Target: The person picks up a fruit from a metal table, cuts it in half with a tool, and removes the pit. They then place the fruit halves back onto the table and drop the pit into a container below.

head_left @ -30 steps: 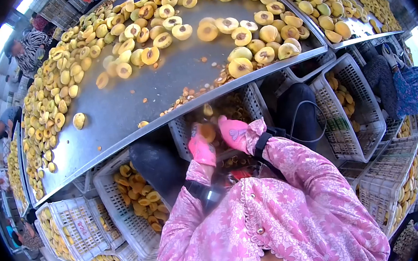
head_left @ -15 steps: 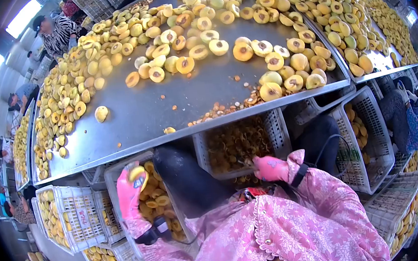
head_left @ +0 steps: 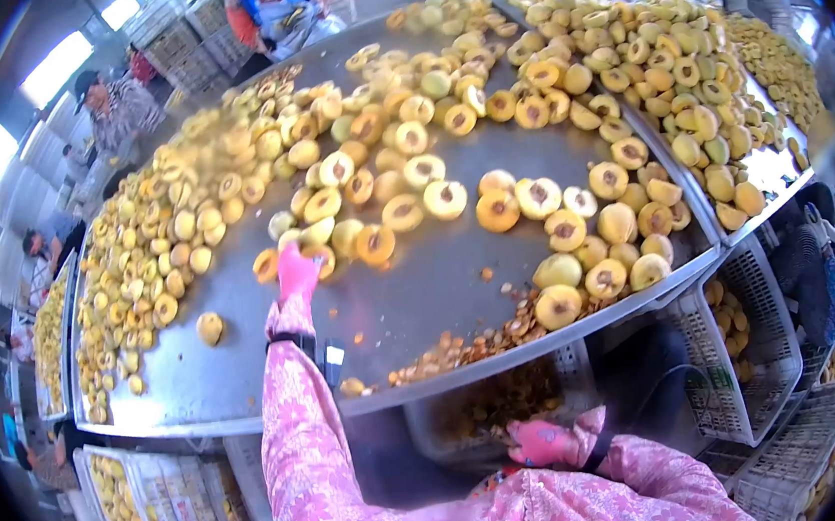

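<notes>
My left hand (head_left: 298, 270), in a pink glove, reaches over the metal table (head_left: 422, 305) and touches a halved yellow fruit (head_left: 320, 260) at the near edge of the pile. Its fingers are bent over the fruit; whether they grip it is hard to tell. Near my lap, below the table's front edge, my right hand (head_left: 548, 443), also gloved in pink, is closed. What it holds is too small to make out. Behind it stands a crate (head_left: 575, 386) with brown scraps inside.
Fruit halves (head_left: 173, 224) are heaped across the table. Small pits and scraps (head_left: 476, 350) lie along its front edge. Crates of fruit stand at lower left (head_left: 164, 496) and right (head_left: 753, 399). Several people sit around, one across the table (head_left: 278, 13).
My left hand has moved from the crate beside my leg up and forward onto the table, and the fruit piece it held is gone from it. The view has tilted up.
</notes>
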Available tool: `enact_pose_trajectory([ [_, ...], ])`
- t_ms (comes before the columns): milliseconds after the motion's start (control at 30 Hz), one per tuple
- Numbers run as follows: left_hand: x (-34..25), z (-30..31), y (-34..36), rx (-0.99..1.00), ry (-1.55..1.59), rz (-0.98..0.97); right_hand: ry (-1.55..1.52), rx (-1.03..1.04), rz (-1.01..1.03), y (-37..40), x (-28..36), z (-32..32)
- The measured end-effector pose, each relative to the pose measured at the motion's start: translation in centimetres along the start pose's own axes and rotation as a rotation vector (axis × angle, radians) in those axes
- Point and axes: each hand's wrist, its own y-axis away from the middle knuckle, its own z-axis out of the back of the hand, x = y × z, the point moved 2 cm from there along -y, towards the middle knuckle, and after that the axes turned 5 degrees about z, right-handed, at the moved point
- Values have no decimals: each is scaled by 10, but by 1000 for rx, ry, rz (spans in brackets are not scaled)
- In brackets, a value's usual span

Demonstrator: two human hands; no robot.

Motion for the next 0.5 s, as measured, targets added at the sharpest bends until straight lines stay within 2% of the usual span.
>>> enact_pose_trajectory([
  [67,-29,-16,8,103,524,298,-39,46,-74,2,17,18],
  [133,-56,-11,27,262,588,246,-73,108,-56,-3,11,13],
  [200,-61,-22,47,206,266,-21,-108,88,-14,-6,7,11],
  [267,-66,-30,76,288,487,4,-118,110,3,-8,13,14],
  [333,-107,5,122,522,958,340,-792,-133,-137,-2,23,27],
  [400,-110,1,153,625,1225,462,-262,-251,68,17,69,79],
  [433,-112,-2,169,672,1361,530,-303,-251,56,23,77,89],
  [467,-121,-1,186,709,1471,575,-420,-239,-73,31,99,106],
  [500,-134,3,204,744,1578,618,-478,-289,-41,33,103,108],
])
